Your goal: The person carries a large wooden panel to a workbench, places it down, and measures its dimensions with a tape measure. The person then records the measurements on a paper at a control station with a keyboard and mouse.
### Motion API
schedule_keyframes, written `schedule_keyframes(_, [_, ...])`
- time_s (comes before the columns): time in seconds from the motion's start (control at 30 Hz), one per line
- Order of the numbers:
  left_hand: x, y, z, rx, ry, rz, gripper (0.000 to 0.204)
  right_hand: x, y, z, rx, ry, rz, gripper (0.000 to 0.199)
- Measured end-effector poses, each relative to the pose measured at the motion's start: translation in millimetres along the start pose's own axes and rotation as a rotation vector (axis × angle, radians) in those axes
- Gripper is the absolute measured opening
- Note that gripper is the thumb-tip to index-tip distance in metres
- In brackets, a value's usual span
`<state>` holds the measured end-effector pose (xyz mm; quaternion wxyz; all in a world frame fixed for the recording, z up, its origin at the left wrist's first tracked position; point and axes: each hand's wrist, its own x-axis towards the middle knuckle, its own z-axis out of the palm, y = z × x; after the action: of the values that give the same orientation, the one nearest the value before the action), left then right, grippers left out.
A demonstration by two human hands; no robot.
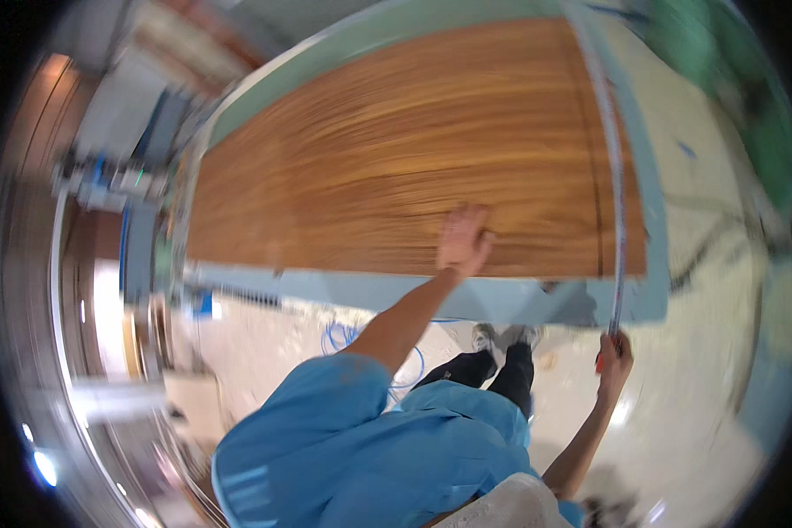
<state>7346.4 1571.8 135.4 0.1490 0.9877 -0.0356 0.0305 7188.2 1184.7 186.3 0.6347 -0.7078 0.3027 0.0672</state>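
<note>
A large brown wood-grain panel lies flat on a pale blue-green workbench. My left hand rests palm down, fingers apart, on the panel near its front edge. My right hand is lower right, off the bench's corner, closed on a small red tape measure. Its pale tape blade runs from that hand up along the panel's right side to the far end. My blue shirt and dark trousers fill the lower middle. The picture is motion-blurred.
A coil of blue hose lies on the pale floor in front of the bench. Blurred machinery stands at the left. Something green is at the upper right. A white fabric-like object sits at the bottom edge.
</note>
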Motion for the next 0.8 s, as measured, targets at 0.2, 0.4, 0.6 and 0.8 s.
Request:
schedule_keyframes(0.2, [-22.3,14.9,-10.0,-0.375,-0.023,-0.237,0.063,-21.7,-8.8,108.1,0.141,-0.316,-0.06,0.026])
schedule_keyframes(0.4, [-120.6,-7.4,-23.2,-1.759,-0.098,-0.735,0.047,-49.5,-23.4,214.7,-0.1,-0.71,0.153,0.031])
schedule_keyframes(0.6, [-188.4,-192.7,-61.5,-1.617,0.367,-0.943,0.028,-79.0,-45.8,294.1,-0.581,-1.209,-0.032,0.041])
schedule_keyframes(0.8, [-231.6,-451.1,-153.9,-1.125,0.859,-1.232,0.014,-82.3,-78.3,291.7,-0.817,-1.275,0.129,0.045])
